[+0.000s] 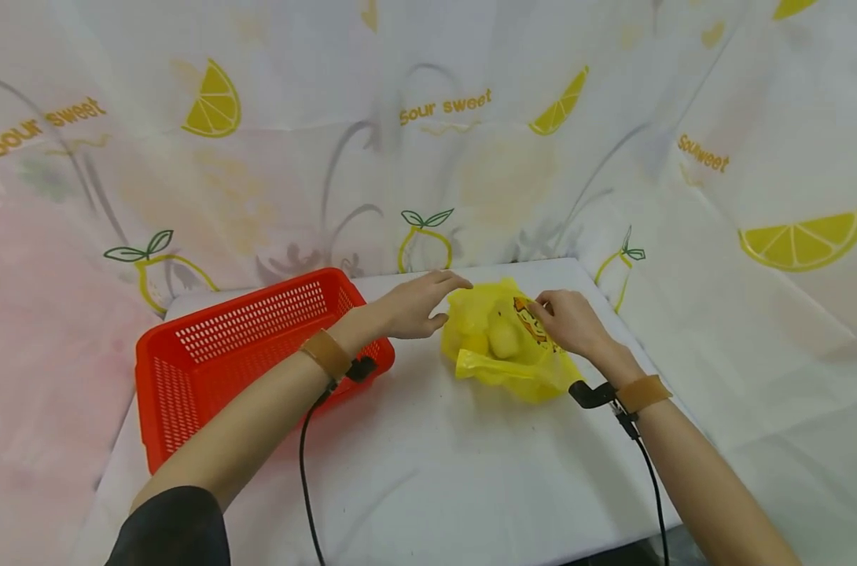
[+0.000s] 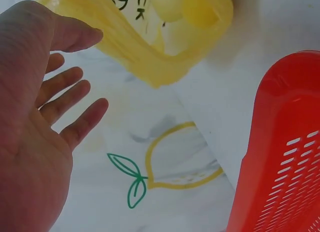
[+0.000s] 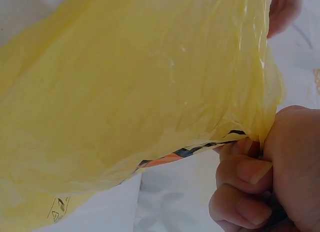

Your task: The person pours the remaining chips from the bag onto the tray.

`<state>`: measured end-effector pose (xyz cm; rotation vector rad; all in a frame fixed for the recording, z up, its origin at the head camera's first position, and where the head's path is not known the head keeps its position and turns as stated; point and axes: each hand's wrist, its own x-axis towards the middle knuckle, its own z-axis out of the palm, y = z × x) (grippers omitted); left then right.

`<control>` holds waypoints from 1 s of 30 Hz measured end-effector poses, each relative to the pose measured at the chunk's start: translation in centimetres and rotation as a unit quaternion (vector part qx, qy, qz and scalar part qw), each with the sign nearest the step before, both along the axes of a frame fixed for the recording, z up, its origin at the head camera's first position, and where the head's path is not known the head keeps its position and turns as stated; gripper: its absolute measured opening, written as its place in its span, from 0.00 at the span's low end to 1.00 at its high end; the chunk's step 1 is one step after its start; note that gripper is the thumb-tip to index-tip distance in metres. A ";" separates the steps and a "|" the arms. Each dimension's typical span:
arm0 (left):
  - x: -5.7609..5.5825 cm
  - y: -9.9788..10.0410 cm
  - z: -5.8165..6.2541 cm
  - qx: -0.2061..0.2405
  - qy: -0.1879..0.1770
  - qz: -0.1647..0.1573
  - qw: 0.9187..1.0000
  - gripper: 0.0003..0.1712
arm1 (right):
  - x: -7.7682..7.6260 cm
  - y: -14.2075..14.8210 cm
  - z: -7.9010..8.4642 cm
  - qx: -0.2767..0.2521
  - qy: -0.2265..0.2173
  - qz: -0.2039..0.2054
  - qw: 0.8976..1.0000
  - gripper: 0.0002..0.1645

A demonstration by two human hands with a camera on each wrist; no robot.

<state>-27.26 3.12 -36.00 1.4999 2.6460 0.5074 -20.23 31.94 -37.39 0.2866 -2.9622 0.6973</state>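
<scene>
A thin yellow plastic bag (image 1: 485, 369) with a printed cartoon lies on the white table, its mouth spread wide. Inside it show a few rounded yellow items, one of them pear-shaped (image 1: 503, 336). My right hand (image 1: 573, 318) pinches the bag's right edge between thumb and curled fingers; the right wrist view shows the film gathered there. At the bag's left side my left hand (image 1: 417, 305) hovers with fingers extended and nothing in them. In the left wrist view its thumb (image 2: 77, 37) overlaps the bag's rim (image 2: 135, 62).
A red perforated plastic basket (image 1: 209, 385) stands on the left of the white table (image 1: 428, 472), beneath my left forearm. Lemon-printed cloth (image 1: 294, 173) hangs behind and to the right. Black cables (image 1: 305, 479) trail from both wrist cameras.
</scene>
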 end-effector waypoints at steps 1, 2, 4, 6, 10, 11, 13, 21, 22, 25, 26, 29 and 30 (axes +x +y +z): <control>-0.1 0.2 -0.2 -0.002 0.002 -0.004 1.000 0.34 | 0.0 0.1 0.0 0.001 0.002 0.001 1.000 0.16; -0.2 0.4 -0.4 -0.004 0.004 -0.008 1.000 0.36 | 0.1 0.1 0.1 0.002 0.005 0.002 1.000 0.16; -0.3 0.9 -0.7 -0.003 0.010 -0.016 1.000 0.41 | 0.1 0.2 0.2 0.003 0.006 0.002 1.000 0.16; -0.3 1.3 -1.1 -0.006 0.018 -0.024 1.000 0.46 | 0.1 0.3 0.3 0.004 0.006 0.001 1.000 0.16; -0.5 2.3 -1.9 -0.020 0.035 -0.045 0.998 0.56 | 0.1 0.3 0.3 0.008 -0.002 -0.003 1.000 0.16; -0.5 2.5 -2.1 -0.025 0.040 -0.047 0.998 0.59 | 0.1 0.3 0.2 0.009 -0.005 -0.003 1.000 0.16; -0.6 3.0 -2.7 -0.029 0.057 -0.056 0.996 0.61 | 0.1 0.3 0.2 0.006 -0.009 0.000 1.000 0.16; -0.7 4.6 -4.6 -0.046 0.126 -0.092 0.987 0.51 | 0.2 0.1 -0.1 0.002 -0.011 0.008 1.000 0.16; -0.7 4.7 -4.7 -0.046 0.125 -0.094 0.987 0.47 | 0.2 0.1 -0.1 0.001 -0.012 0.008 1.000 0.16; -0.7 4.8 -4.8 -0.030 0.118 -0.096 0.988 0.35 | 0.2 0.2 -0.1 0.001 -0.010 0.008 1.000 0.16; -0.7 4.9 -4.8 -0.022 0.116 -0.096 0.988 0.32 | 0.2 0.2 -0.1 0.001 -0.008 0.009 1.000 0.16; -0.8 5.0 -4.6 -0.007 0.105 -0.098 0.990 0.25 | 0.2 0.3 -0.2 0.001 -0.006 0.011 1.000 0.16; -0.8 5.0 -4.6 -0.005 0.101 -0.098 0.990 0.25 | 0.2 0.4 -0.2 0.000 -0.007 0.013 1.000 0.16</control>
